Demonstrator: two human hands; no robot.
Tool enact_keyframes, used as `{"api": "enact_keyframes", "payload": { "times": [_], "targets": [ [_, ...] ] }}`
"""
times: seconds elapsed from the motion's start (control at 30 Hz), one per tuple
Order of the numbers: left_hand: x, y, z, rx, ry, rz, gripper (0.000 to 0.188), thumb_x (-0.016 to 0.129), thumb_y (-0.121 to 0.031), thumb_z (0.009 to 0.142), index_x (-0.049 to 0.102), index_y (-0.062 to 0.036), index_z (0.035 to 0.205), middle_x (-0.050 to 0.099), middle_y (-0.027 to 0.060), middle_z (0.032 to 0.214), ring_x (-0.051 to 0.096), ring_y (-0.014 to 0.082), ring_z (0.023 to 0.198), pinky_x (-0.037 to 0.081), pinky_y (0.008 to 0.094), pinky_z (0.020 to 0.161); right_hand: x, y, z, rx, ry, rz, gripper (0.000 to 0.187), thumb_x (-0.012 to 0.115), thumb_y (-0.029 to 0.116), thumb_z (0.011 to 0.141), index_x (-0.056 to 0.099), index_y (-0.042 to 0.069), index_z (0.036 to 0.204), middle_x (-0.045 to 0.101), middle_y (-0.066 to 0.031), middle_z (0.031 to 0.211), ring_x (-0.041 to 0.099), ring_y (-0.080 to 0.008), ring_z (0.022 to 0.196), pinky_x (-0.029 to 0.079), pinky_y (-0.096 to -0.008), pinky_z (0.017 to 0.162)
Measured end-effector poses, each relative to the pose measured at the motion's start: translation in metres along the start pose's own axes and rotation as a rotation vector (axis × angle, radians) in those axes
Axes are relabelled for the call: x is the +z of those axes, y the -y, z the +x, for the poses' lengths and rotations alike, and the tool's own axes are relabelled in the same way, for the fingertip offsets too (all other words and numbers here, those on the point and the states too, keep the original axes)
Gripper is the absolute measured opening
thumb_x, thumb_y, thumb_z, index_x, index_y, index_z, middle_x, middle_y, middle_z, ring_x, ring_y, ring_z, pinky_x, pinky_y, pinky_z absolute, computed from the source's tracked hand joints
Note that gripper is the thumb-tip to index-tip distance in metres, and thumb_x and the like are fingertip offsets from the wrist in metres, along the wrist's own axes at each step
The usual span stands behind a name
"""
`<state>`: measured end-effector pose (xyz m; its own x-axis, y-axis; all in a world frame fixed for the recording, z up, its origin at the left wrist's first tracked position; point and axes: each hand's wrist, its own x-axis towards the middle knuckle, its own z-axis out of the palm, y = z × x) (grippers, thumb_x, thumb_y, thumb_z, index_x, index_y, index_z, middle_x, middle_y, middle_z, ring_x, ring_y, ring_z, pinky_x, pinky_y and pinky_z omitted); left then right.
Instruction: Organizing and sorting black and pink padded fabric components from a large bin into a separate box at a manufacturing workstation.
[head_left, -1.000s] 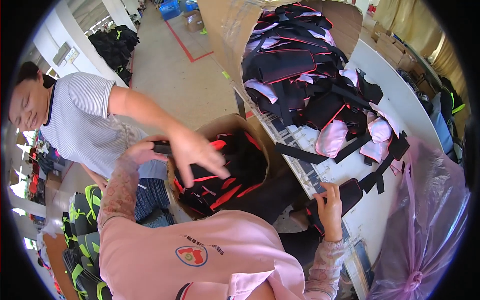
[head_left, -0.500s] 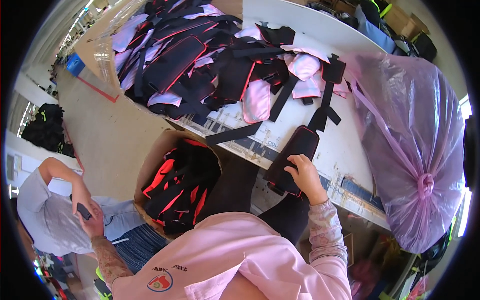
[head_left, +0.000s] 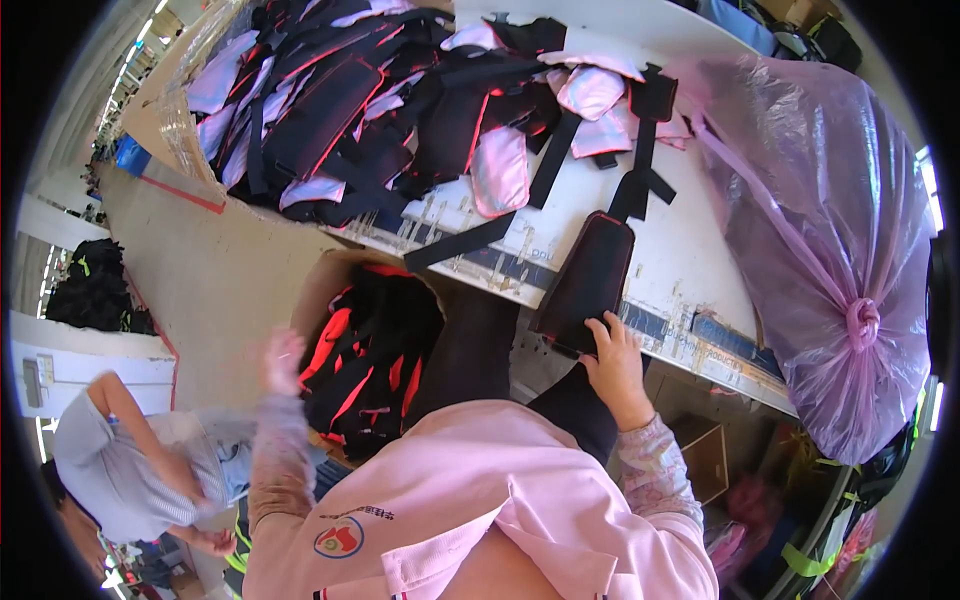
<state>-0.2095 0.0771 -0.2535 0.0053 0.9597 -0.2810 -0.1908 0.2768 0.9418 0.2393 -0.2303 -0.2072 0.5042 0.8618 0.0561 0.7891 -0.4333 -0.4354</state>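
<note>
A black padded strap piece with thin red edging [head_left: 590, 270] lies across the table's front edge, its narrow straps trailing back over the white top. My right hand [head_left: 617, 372] grips its near lower corner, fingers bent over the pad and thumb at the lower edge. Off to the left, my left hand [head_left: 283, 360] is raised beside an open carton [head_left: 318, 290]; motion smears its fingers, and I can make out nothing in it. The carton holds black pieces with orange-red parts [head_left: 375, 350].
Black pads and shiny pinkish pieces form a large pile [head_left: 400, 120] on the white table [head_left: 680, 270]. A tied purple plastic bag [head_left: 820, 240] bulges at the right. A co-worker in a light grey shirt [head_left: 130, 460] is close on my left. Dark goods [head_left: 95, 285] are heaped beyond.
My left hand has left the co-worker's hands, where a small dark object showed, and swung right and forward toward the carton. My right hand has slid down to the pad's near corner.
</note>
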Motion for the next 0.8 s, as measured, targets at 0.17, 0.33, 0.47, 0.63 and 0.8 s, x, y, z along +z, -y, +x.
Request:
{"api": "enact_keyframes", "payload": {
  "times": [0.17,0.33,0.47,0.63,0.8],
  "targets": [
    [0.255,0.032,-0.089,0.684,0.890,0.670,0.008,0.064,-0.013,0.081,0.063,-0.0065,0.086,0.060,0.0072,0.083,0.061,0.0218,0.078,0.049,0.0322,0.071,0.031,-0.021,0.004,0.018,-0.244,0.225,0.019,0.061,0.001,0.074,0.057,0.001,0.093,0.056,-0.0202,0.107,0.056,-0.0362,0.097,0.045,-0.0399,0.084],
    [0.357,0.087,-0.122,1.073,1.159,0.795,0.051,0.071,-0.043,0.071,0.057,-0.0118,0.110,0.051,0.0133,0.113,0.049,0.0319,0.107,0.037,0.0416,0.091,0.035,-0.008,0.028,0.206,-0.475,0.593,0.014,0.052,-0.003,0.081,0.057,-0.003,0.093,0.063,-0.0195,0.091,0.062,-0.0321,0.087,0.048,-0.0364,0.078],
    [0.379,0.108,-0.122,1.002,1.197,0.744,0.050,0.071,-0.043,0.071,0.059,-0.0103,0.106,0.053,0.0121,0.110,0.049,0.0311,0.105,0.036,0.0411,0.092,0.046,-0.016,0.039,0.258,-0.578,0.619,0.014,0.053,-0.003,0.080,0.056,-0.002,0.093,0.061,-0.0179,0.091,0.060,-0.0297,0.084,0.047,-0.0357,0.076],
    [0.361,0.130,-0.097,0.925,1.103,0.695,0.024,0.068,-0.023,0.072,0.062,-0.0081,0.091,0.059,0.0100,0.096,0.053,0.0295,0.098,0.039,0.0393,0.088,0.059,0.012,0.060,0.032,-0.666,0.324,0.019,0.058,-0.007,0.071,0.053,0.001,0.088,0.054,-0.0170,0.095,0.053,-0.0329,0.089,0.044,-0.0392,0.079],
    [0.357,0.129,-0.087,0.896,0.839,0.567,0.032,0.061,-0.002,0.058,0.060,-0.0087,0.090,0.054,0.0123,0.098,0.052,0.0331,0.097,0.040,0.0400,0.086,0.057,0.015,0.072,0.236,-0.618,0.675,0.012,0.050,-0.010,0.076,0.051,0.000,0.082,0.054,-0.0104,0.076,0.052,-0.0215,0.073,0.045,-0.0333,0.072]
  ]
}}
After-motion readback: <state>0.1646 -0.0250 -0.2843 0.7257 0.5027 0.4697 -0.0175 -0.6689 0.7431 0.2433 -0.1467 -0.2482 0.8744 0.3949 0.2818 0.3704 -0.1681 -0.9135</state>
